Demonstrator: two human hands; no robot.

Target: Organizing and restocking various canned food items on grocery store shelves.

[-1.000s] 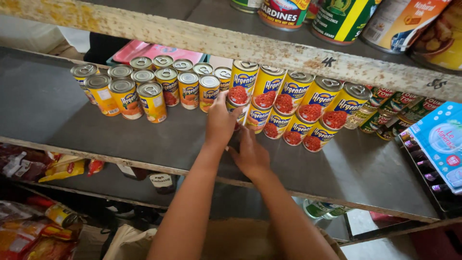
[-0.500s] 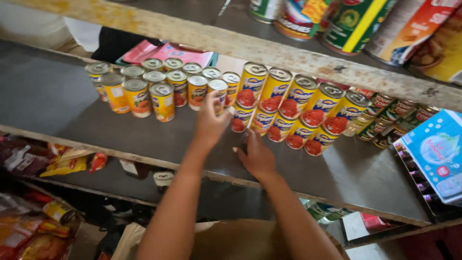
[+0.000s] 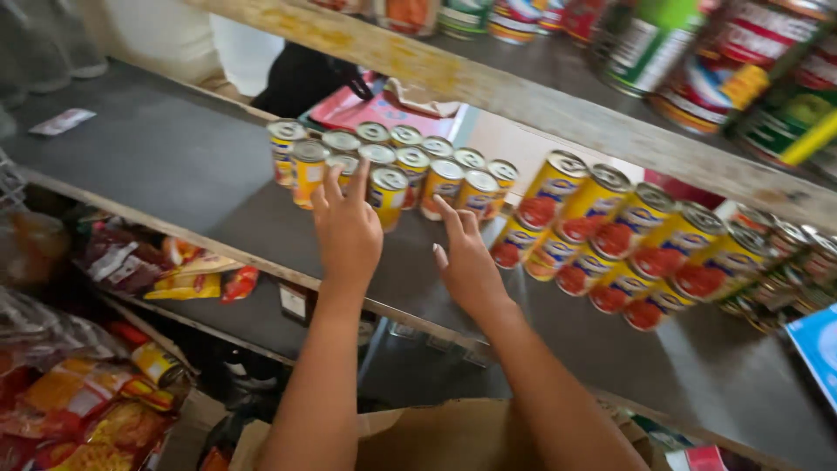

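Before small cans [image 3: 384, 170], open hands [image 3: 349, 228]

A dark grey shelf board [image 3: 131, 144], edged in front with a worn wooden strip, was seen running across the view. Above it, a paint-flaked wooden beam [image 3: 523, 100] was set, carrying an upper shelf. Below the grey board, a lower shelf [image 3: 253, 318] was kept in shadow. Behind the board, a pale wall [image 3: 514, 144] was lit by daylight.
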